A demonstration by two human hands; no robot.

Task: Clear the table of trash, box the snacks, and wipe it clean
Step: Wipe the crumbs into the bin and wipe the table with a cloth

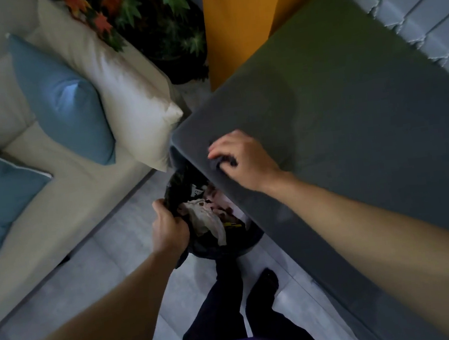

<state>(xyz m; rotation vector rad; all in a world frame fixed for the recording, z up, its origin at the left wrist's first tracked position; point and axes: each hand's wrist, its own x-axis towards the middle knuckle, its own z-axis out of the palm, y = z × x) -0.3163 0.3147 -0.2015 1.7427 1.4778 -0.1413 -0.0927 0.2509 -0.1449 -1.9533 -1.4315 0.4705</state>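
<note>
A dark grey table (349, 106) fills the right half of the view. Below its near-left edge stands a black trash bin (220, 247) lined with a black bag, holding crumpled white tissue (209, 221) and other wrappers. My left hand (168, 228) grips the bag's rim at the bin's left side. My right hand (240, 157) rests on the table's corner area, its fingers curled around a small dark scrap (228, 160) near the edge above the bin.
A cream sofa (63, 203) with two blue cushions (61, 101) stands to the left. A potted plant (158, 21) and a yellow panel (243, 18) lie beyond the table. My legs (232, 307) are on the grey floor between sofa and table.
</note>
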